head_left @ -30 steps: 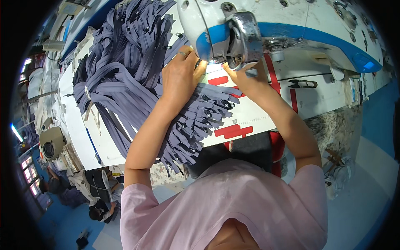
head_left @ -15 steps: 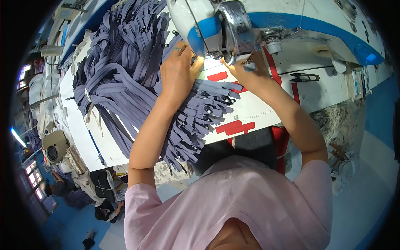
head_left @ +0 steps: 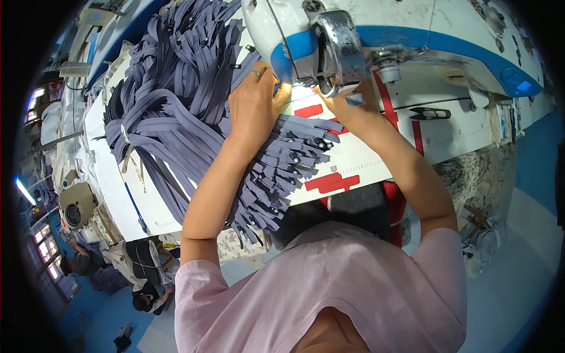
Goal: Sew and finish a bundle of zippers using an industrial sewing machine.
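Observation:
Beneath the sewing machine head [head_left: 338,50], my left hand [head_left: 253,103] is closed with thumb and forefinger together just left of the lit needle area. Whatever is between those fingertips is hidden. My right hand [head_left: 356,105] reaches in from the other side, its fingertips drawn together by the needle area and partly covered by the machine head. What it holds, if anything, I cannot make out. A bundle of grey-purple zippers [head_left: 176,132] lies left of my left hand. Zipper ends with dark sliders [head_left: 276,170] fan out under my left forearm.
Black thread snips [head_left: 429,113] lie on the white machine table [head_left: 376,162], right of my right forearm. Red tape strips [head_left: 332,182] mark the tabletop. A blue pen-like stick [head_left: 136,207] lies near the table's left edge. Other people [head_left: 150,299] are at the lower left.
The view has shifted slightly, so the machine appears a little lower and farther right. Both hands stay by the needle area with hardly any visible movement; the zippers lie as before.

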A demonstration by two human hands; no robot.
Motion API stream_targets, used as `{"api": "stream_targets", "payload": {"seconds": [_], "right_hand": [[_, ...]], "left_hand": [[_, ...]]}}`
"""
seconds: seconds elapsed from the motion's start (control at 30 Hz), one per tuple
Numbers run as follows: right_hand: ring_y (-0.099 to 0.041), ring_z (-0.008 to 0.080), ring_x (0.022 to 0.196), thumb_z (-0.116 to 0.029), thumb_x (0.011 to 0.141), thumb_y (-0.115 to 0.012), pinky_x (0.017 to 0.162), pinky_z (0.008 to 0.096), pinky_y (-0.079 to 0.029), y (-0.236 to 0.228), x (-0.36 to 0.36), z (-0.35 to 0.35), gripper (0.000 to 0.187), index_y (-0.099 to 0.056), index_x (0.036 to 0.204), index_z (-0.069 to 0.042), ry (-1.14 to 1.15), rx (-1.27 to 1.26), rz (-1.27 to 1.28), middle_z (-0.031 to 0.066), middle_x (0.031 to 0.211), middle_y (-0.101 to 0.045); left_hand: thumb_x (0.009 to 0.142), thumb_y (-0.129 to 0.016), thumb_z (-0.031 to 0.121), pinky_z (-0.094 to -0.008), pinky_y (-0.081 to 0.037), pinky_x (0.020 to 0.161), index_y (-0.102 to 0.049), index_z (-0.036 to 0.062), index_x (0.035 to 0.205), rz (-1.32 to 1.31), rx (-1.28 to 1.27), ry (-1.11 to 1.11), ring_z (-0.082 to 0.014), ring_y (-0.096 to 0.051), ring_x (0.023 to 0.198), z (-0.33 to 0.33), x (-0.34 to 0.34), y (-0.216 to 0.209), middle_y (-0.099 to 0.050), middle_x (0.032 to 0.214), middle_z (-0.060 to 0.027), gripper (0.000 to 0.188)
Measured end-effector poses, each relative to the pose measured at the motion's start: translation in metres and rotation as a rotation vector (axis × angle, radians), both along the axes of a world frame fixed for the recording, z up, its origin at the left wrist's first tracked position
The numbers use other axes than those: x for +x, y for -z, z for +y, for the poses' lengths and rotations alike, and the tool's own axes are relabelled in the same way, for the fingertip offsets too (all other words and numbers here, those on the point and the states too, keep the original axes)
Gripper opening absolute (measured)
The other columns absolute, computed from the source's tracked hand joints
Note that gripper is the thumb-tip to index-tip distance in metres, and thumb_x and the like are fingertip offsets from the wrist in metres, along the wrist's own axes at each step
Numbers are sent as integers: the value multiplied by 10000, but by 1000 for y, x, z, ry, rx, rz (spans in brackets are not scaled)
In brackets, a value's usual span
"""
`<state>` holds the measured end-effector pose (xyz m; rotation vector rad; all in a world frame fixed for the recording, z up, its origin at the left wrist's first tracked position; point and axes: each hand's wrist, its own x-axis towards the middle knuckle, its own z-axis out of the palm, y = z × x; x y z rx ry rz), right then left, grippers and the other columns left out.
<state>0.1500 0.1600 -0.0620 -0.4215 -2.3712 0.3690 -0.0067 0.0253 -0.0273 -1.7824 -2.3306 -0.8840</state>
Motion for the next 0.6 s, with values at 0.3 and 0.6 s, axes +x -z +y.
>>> {"api": "stream_targets", "payload": {"seconds": [0.3,0.6], "right_hand": [[-546,367,1060,-259,793,-660,936,466,-412,3,-2,2,291,-661,973,-31,24,159,68,183,1051,-642],[-557,350,1059,-249,812,-637,943,454,-415,-4,1,-2,275,-668,984,-37,7,65,41,163,1053,-651]], "left_hand": [[791,-745,155,-410,-512,601,-604,2,856,17,-17,-19,-311,-645,702,1,0,2,-614,895,-101,218],[788,-738,133,-411,-508,596,-598,1,858,38,-2,-11,-315,-642,699,2,-1,3,-612,888,-105,205]]}}
